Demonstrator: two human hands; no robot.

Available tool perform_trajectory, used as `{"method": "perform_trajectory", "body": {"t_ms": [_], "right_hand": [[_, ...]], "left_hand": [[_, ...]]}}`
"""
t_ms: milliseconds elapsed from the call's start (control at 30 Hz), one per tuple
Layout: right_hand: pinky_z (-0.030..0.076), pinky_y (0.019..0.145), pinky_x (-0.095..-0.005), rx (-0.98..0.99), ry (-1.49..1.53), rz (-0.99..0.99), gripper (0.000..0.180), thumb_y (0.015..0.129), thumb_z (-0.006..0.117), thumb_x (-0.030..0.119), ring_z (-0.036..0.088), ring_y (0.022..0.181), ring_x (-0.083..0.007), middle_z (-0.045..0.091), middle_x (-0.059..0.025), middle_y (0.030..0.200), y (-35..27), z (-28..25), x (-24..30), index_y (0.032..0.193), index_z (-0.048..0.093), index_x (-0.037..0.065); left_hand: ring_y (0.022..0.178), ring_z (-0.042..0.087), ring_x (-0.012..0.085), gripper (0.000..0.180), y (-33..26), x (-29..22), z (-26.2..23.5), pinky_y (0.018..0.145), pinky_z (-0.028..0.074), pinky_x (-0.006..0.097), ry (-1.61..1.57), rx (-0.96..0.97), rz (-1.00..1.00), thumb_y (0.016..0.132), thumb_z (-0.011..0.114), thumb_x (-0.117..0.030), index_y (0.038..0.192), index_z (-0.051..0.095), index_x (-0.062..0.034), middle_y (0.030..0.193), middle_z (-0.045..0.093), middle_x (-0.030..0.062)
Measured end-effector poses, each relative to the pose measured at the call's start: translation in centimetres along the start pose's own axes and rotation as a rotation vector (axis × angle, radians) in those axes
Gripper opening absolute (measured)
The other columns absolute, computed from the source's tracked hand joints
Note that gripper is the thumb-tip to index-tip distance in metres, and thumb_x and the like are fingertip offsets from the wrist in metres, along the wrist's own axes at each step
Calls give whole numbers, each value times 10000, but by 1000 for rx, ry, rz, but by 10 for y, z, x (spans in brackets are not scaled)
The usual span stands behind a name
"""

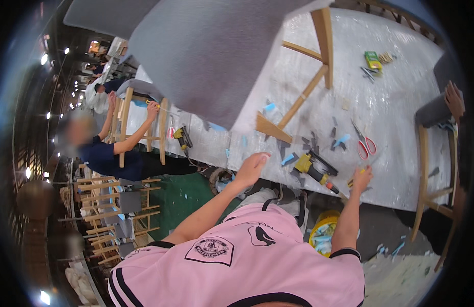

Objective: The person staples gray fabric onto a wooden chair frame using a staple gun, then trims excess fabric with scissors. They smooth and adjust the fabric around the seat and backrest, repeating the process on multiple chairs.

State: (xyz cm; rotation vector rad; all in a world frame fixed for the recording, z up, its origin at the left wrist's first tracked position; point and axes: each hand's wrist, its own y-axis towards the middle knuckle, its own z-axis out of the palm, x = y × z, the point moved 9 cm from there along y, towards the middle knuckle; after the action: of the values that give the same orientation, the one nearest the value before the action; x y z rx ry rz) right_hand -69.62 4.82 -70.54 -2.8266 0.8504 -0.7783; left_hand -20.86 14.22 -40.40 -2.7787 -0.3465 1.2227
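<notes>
My left hand (252, 169) is above the table's near edge, fingers pressed together. A whitish bit shows at its fingertips, too small to name. In my right hand (363, 178) is a slim yellow-handled tool (351, 181), its tip too blurred to make out. A grey upholstered chair (201, 56) with wooden legs (323, 41) lies on the table in front of me. Between my hands rests a yellow-and-black staple gun (312, 169), beside dark scraps (312, 140) and blue scraps (289, 158). Red-handled scissors (366, 147) lie just beyond my right hand.
The table (385, 97) wears a clear plastic cover. A green-and-yellow box (372, 60) stands far right. A yellow bucket (324, 233) of scraps is below the near edge. At left a co-worker (114, 153) handles another chair; a second staple gun (182, 138) lies there. Another person's hand (454, 101) is at right.
</notes>
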Motion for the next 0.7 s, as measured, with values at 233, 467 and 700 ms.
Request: {"method": "perform_trajectory", "body": {"t_ms": [233, 467, 700], "right_hand": [[506, 677, -285, 26, 1329, 187, 358, 902, 632, 45, 622, 769, -146, 634, -38, 937, -41, 18, -37, 1253, 580, 93], [373, 521, -195, 599, 1212, -156, 214, 932, 746, 130, 493, 621, -12, 663, 57, 832, -328, -92, 295, 1128, 737, 44], [341, 528, -237, 303, 1360, -274, 230, 999, 710, 209, 455, 601, -26, 623, 24, 668, -405, -103, 354, 889, 743, 10]], "left_hand": [[985, 688, 293, 226, 13, -40, -13, 944, 507, 382, -19, 161, 280, 985, 614, -136, 1166, 667, -12, 1059, 725, 143], [632, 663, 110, 167, 8, -77, -23, 599, 538, 299, -321, 568, 191, 963, 706, -142, 1098, 679, -46, 837, 713, 63], [625, 689, 262, 229, -8, -84, -94, 585, 504, 361, 13, 604, 695, 1028, 594, -204, 1234, 637, -113, 718, 684, 118]]}}
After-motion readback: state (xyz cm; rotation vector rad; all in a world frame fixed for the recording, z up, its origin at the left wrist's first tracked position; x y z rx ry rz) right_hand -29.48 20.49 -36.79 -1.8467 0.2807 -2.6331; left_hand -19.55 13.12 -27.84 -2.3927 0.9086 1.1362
